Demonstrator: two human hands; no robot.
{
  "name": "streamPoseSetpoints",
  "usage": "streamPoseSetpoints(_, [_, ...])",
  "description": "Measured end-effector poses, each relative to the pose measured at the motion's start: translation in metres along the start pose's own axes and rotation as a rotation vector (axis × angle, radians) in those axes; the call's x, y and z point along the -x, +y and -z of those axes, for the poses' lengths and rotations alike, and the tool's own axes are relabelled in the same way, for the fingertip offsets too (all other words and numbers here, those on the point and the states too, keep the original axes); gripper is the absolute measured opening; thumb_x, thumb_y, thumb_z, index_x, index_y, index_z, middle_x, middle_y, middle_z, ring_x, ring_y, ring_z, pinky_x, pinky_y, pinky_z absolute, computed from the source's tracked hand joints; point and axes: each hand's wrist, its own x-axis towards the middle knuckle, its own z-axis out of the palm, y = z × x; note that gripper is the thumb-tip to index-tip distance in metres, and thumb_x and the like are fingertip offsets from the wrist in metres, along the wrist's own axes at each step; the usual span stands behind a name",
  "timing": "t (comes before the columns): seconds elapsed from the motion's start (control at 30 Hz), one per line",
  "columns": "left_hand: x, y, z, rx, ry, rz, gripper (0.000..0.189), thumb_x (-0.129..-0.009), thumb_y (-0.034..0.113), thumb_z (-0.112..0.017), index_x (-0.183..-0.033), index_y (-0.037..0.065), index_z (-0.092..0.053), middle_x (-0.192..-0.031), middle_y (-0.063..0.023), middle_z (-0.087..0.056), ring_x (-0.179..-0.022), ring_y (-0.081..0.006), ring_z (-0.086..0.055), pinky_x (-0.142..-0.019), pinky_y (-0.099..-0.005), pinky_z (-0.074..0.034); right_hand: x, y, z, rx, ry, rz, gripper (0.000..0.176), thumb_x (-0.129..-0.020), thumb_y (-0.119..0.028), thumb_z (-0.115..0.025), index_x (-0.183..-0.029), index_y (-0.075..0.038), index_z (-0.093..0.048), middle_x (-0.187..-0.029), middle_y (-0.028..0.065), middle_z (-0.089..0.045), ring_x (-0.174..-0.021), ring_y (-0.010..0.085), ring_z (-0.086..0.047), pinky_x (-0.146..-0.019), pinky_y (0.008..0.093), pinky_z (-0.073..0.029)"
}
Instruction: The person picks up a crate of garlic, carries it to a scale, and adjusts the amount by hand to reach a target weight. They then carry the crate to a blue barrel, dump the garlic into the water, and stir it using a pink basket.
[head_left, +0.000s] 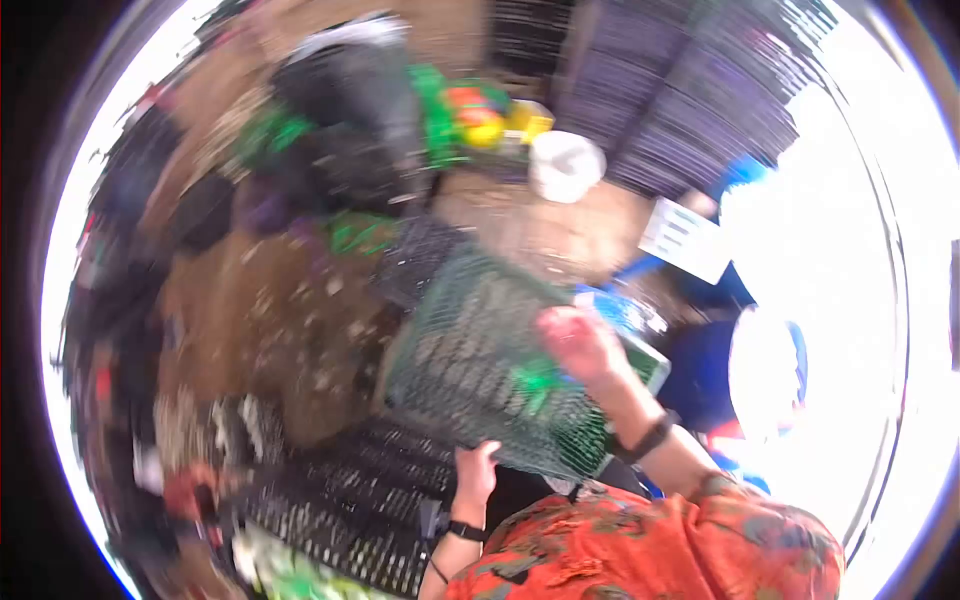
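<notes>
A green mesh plastic crate (455,330) is tilted in front of me, blurred by motion. My left hand (476,473) is closed on its near edge, with the thumb over the rim. My right hand (582,345) is at the crate's right side; motion smears its fingers, so whether it grips the rim or something else does not show. A bright green item (537,382) appears inside the crate, too blurred to name. Black crates (350,500) lie below and left of my left hand.
Tall stacks of dark crates (640,80) stand at the back. A white bucket (566,166), a white sheet with print (686,240) and a blue drum (700,370) are to the right. Black bags (350,110) sit at the back left. Debris litters the brown floor (270,320).
</notes>
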Motion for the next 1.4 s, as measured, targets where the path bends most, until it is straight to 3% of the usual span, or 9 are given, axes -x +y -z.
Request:
streamPoseSetpoints(0.17, [-0.041,-0.084,-0.054,0.181,-0.125,0.346,0.022,-0.07,-0.001,-0.055,-0.092,0.002,-0.055,-0.087,-0.0102,-0.061,-0.076,-0.0268,-0.062,-0.07,-0.0434,-0.055,0.123,-0.011,0.086,0.226,0.091,-0.39,0.025,-0.094,-0.03,-0.052,-0.088,-0.006,-0.057,-0.073,0.0023,-0.056,-0.07,0.014,-0.056,-0.065,0.0281,-0.046])
streamPoseSetpoints(0.3, [-0.103,-0.171,-0.112,0.207,-0.058,0.652,0.014,-0.074,0.001,-0.053,-0.087,-0.001,-0.051,-0.092,-0.0153,-0.059,-0.083,-0.0328,-0.06,-0.083,-0.0534,-0.051,0.219,-0.028,0.196,0.188,0.588,-0.522,0.019,-0.092,-0.023,-0.056,-0.093,-0.004,-0.057,-0.077,0.0046,-0.061,-0.072,0.0154,-0.063,-0.063,0.0264,-0.051])
streamPoseSetpoints(0.63, [-0.235,-0.33,-0.278,0.23,0.032,0.581,0.023,-0.075,0.003,-0.058,-0.097,0.003,-0.051,-0.091,-0.0135,-0.057,-0.075,-0.0294,-0.056,-0.084,-0.0518,-0.049,0.421,-0.032,0.366,0.1,1.146,-0.455,0.019,-0.091,-0.024,-0.056,-0.094,-0.005,-0.054,-0.085,0.0114,-0.066,-0.072,0.0194,-0.065,-0.061,0.0304,-0.05])
streamPoseSetpoints(0.9, [-0.269,-0.388,-0.26,0.112,-0.134,0.514,0.034,-0.082,0.009,-0.061,-0.113,-0.001,-0.05,-0.113,-0.0143,-0.058,-0.1,-0.0307,-0.057,-0.09,-0.0404,-0.048,0.438,0.007,0.391,0.002,1.211,-0.696,0.019,-0.091,-0.022,-0.057,-0.094,-0.003,-0.055,-0.082,0.0109,-0.064,-0.068,0.0214,-0.063,-0.057,0.0311,-0.048])
streamPoseSetpoints(0.97, [-0.248,-0.361,-0.264,-0.016,0.057,0.734,0.044,-0.085,0.013,-0.06,-0.122,-0.003,-0.042,-0.124,-0.015,-0.049,-0.107,-0.0324,-0.054,-0.094,-0.0416,-0.046,0.397,-0.027,0.39,0.011,1.088,-0.589,0.022,-0.09,-0.025,-0.058,-0.095,-0.004,-0.056,-0.08,0.0092,-0.062,-0.07,0.0201,-0.061,-0.059,0.0302,-0.048])
streamPoseSetpoints(1.07, [-0.204,-0.33,-0.245,-0.322,-0.077,0.569,0.051,-0.087,0.016,-0.059,-0.131,0.003,-0.036,-0.123,-0.013,-0.046,-0.111,-0.0316,-0.052,-0.091,-0.0417,-0.047,0.303,-0.126,0.393,-0.27,0.67,0.047,0.025,-0.091,-0.033,-0.056,-0.095,-0.009,-0.056,-0.087,0.0062,-0.061,-0.074,0.0184,-0.06,-0.064,0.0307,-0.048])
streamPoseSetpoints(1.27, [-0.116,-0.216,-0.169,-0.456,-0.163,0.455,0.044,-0.091,0.014,-0.052,-0.133,0.008,-0.039,-0.114,-0.0152,-0.055,-0.105,-0.0318,-0.057,-0.084,-0.0409,-0.051,0.19,-0.233,0.614,-0.767,1.139,0.436,0.062,-0.085,-0.044,-0.061,-0.114,0.008,-0.044,-0.105,0.0251,-0.055,-0.09,0.0377,-0.058,-0.082,0.0504,-0.049])
streamPoseSetpoints(1.33, [-0.079,-0.175,-0.123,-0.41,-0.109,0.406,0.037,-0.093,0.014,-0.047,-0.129,0.007,-0.043,-0.116,-0.0188,-0.055,-0.104,-0.0331,-0.058,-0.084,-0.0416,-0.051,0.185,-0.256,0.603,-0.515,1.166,0.394,0.072,-0.075,-0.056,-0.067,-0.117,-0.001,-0.047,-0.103,0.0199,-0.058,-0.089,0.0363,-0.057,-0.077,0.0452,-0.051])
streamPoseSetpoints(1.4, [-0.046,-0.132,-0.071,-0.383,0.003,0.364,0.036,-0.092,0.014,-0.047,-0.127,0.006,-0.045,-0.114,-0.0202,-0.056,-0.103,-0.034,-0.058,-0.083,-0.0421,-0.051,0.177,-0.253,0.662,-0.747,1.211,0.479,0.056,-0.083,-0.051,-0.059,-0.11,-0.002,-0.049,-0.088,0.0142,-0.059,-0.071,0.0274,-0.056,-0.062,0.0345,-0.05])
